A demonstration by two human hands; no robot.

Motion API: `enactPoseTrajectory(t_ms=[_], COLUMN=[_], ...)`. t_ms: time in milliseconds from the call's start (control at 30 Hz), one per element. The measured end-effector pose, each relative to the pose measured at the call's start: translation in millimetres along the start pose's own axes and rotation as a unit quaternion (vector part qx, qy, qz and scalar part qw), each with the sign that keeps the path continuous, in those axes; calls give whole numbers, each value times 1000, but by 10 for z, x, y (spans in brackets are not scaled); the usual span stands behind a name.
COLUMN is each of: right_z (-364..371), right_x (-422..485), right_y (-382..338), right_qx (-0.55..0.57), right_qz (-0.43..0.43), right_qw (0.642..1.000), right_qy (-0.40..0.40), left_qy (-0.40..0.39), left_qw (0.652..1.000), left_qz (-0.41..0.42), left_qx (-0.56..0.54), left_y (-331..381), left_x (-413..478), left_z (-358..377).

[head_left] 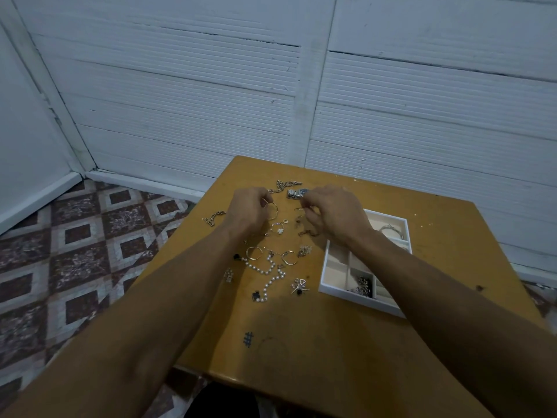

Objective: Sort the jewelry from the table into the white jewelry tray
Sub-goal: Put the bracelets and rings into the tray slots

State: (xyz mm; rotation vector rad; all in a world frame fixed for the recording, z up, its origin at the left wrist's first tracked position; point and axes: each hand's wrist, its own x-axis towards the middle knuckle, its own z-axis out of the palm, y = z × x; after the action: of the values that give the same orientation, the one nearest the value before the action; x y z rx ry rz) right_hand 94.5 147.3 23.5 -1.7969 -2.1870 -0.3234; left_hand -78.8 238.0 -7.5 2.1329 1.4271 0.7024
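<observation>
Sorting is judged to be far from finished. Most of the jewelry lies spread on the bench (301,342) to the left of the white jewelry tray (325,268), and only a silver bracelet (388,229) in its far compartment and a dark chain (363,286) in a near one are seen inside.

A thin gold bangle (273,211) is pinched in the grip of the left hand (251,208), well to the left of the tray's far corner, with the fingers curled round its upper edge. The grip of the right hand (334,214) is pressed together just left of the tray's far end, apparently on a small gold piece (298,209); what kind of piece it is cannot be told. A watch (297,193) lies just beyond that hand, and a pearl strand (268,274) is laid out left of the tray's near half, beside a hoop earring (254,253).

The bangle is expected to be light and stiff, so it can be lifted by its rim with two fingers, though so thin a wire could be bent if squeezed. The small piece is likely to be slippery and easily dropped — a fingertip pinch is called for. The pearl strand is judged limp and is best gathered at its middle — otherwise its ends may trail and snag neighbouring pieces.
</observation>
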Motion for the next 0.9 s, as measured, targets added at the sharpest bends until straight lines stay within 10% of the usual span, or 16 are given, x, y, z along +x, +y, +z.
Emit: enactPoseTrajectory(t_ms=[667,900], right_z=[136,118], right_x=[-145,-63], right_y=[95,-35], right_qx=[-70,273], right_qz=[-88,147], right_qw=[992,948], right_qy=[55,70], left_qy=[-5,-4], left_qw=[1000,1000], left_qz=[-14,-21], left_qx=[-9,-11], left_y=[-40,-30], left_x=[9,5], left_z=[54,59])
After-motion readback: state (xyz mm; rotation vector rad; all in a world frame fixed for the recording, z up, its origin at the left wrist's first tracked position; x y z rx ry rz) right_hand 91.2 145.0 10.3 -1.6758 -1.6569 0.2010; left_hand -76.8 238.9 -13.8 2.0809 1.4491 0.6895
